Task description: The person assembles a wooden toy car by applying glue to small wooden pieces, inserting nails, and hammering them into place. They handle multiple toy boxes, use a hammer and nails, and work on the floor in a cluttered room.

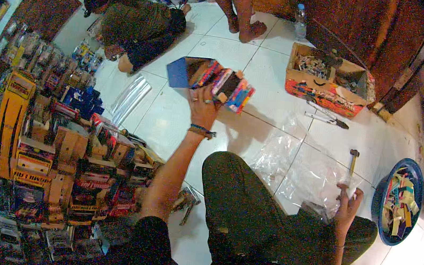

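Note:
My left hand (205, 106), fingers closed, grips the near side of a colourful cardboard box (222, 84) above the tiled floor. A blue flap (178, 72) stands out at the box's left end, where its brown inside shows. Printed red, blue and orange faces are at its right end; motion blurs them. Beside my right knee, my right hand (347, 204) is low over clear plastic bags, thumb and forefinger apart with a pale patch between them. Just beyond those fingertips is a small hammer (353, 161) with a yellowish handle; whether the hand touches it is unclear.
Many boxed and wrapped goods (63, 166) crowd the left. Clear plastic (293, 164) covers part of the floor. A carton (324, 93) of small parts, pliers-like tools (329, 116) and a blue basin (377, 208) of coloured strips stand right. Two other people (135, 26) are ahead.

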A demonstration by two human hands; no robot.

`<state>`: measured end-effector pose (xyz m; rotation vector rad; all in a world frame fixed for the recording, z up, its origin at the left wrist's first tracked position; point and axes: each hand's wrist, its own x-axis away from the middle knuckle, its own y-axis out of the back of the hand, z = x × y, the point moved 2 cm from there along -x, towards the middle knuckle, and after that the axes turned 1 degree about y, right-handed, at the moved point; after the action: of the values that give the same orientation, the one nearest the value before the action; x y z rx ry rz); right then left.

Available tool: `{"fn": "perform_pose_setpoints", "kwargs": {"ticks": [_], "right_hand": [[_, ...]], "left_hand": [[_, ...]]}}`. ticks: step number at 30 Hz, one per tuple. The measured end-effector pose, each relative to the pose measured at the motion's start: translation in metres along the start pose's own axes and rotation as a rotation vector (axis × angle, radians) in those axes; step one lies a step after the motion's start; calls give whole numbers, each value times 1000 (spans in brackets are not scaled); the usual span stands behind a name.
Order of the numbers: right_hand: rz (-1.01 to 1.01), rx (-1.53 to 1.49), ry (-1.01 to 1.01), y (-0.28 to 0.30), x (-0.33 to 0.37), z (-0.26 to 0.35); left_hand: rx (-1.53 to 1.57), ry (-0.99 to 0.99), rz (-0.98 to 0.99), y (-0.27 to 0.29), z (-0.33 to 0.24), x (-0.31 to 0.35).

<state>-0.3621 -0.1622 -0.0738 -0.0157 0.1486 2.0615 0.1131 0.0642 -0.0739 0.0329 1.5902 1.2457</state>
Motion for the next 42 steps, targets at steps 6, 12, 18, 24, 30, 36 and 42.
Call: {"fn": "perform_pose_setpoints", "kwargs": {"ticks": [6, 12, 18, 24, 30, 36, 42], "right_hand": [[-74, 13, -222, -3, 18, 6], [-99, 157, -208, -15, 18, 7], [-66, 202, -256, -23, 20, 12], [-140, 134, -289, -14, 29, 14], [-129, 44, -203, -1, 39, 21], [-204, 18, -331, 0, 31, 18], [-160, -49, -108, 13, 37, 26]], "left_hand": [[-297, -79, 76, -66, 119, 30], [-423, 18, 44, -103, 217, 71], [-395, 89, 294, -115, 243, 105], [172, 574, 15, -116, 200, 157], [539, 783, 460, -80, 50, 104], [1110, 113, 1853, -12, -137, 3], [1543, 301, 1639, -16, -115, -32]]}}
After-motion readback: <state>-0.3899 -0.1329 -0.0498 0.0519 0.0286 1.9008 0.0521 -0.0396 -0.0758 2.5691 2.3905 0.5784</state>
